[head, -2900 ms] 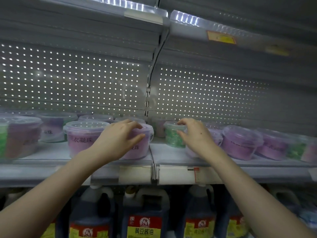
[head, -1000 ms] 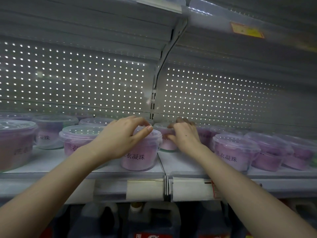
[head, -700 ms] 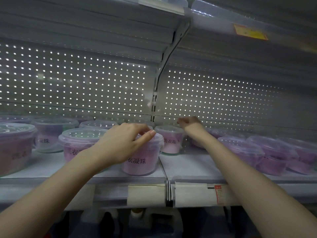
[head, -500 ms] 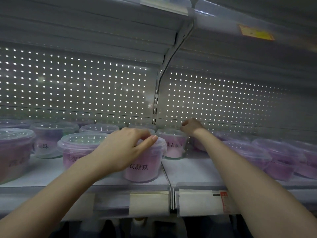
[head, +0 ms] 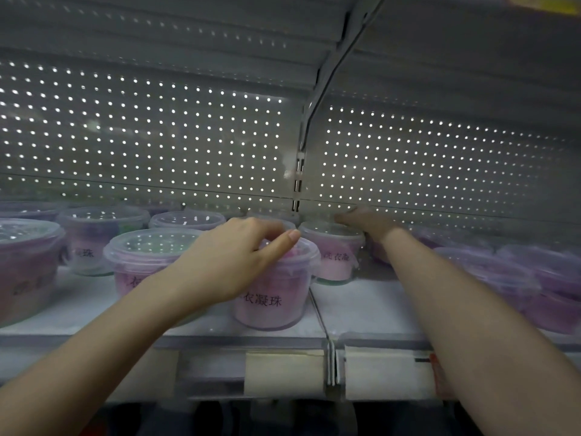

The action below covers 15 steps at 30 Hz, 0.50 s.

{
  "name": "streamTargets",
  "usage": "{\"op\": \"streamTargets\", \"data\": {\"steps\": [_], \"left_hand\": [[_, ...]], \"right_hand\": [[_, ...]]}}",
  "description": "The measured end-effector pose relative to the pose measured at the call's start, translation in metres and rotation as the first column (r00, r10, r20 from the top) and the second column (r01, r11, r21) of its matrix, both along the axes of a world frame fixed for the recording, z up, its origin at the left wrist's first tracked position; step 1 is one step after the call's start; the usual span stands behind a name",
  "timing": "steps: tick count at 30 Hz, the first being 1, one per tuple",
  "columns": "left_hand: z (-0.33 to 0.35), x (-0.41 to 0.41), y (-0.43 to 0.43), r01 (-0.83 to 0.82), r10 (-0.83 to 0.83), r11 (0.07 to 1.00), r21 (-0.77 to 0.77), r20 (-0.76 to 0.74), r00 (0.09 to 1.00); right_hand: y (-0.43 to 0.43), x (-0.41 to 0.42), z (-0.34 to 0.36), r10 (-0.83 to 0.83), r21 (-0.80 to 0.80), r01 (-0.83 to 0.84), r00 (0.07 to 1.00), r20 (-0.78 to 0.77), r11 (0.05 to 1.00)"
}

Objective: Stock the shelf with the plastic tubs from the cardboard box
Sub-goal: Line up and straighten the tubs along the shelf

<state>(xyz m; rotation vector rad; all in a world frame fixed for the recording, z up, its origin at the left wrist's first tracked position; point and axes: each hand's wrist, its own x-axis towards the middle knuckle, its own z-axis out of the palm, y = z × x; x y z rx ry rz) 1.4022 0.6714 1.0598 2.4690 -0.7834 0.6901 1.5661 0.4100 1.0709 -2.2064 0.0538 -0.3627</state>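
Left hand (head: 232, 256) is draped over the clear round plastic tub with pink filling and black lettering (head: 273, 305), fingers and thumb curled round its lid rim. It holds the tub at the front edge of the white metal shelf (head: 361, 306); I judge it's steadying or squaring it so the label faces out. Just behind and right of that tub sits a second pink lidded tub (head: 334, 262). The right hand (head: 366, 222) reaches over its lid toward the perforated grey back panel (head: 157, 136), probably pushing stock deep to free front space. Its fingers are blurred, so I cannot tell whether they grip or only press. Just left of the lettered tub stands another clear lidded tub (head: 147, 256); well to its right are blurred purple tubs (head: 503, 278). The cardboard box is out of view. Many tubs are shelved already, so I reckon the task is well along.
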Motion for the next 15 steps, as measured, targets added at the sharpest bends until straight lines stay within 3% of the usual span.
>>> {"op": "streamTargets", "data": {"steps": [8,15], "left_hand": [[-0.002,0.003,-0.001,-0.048,0.048,0.999,0.012,0.024,0.999],[-0.004,0.005,-0.001,-0.059,0.058,0.998,0.020,0.032,0.998]], "right_hand": [[0.004,0.014,0.004,-0.050,-0.182,0.049,0.999,-0.001,0.982],[0.004,0.012,0.005,-0.113,-0.115,0.113,0.994,0.008,0.987]]}}
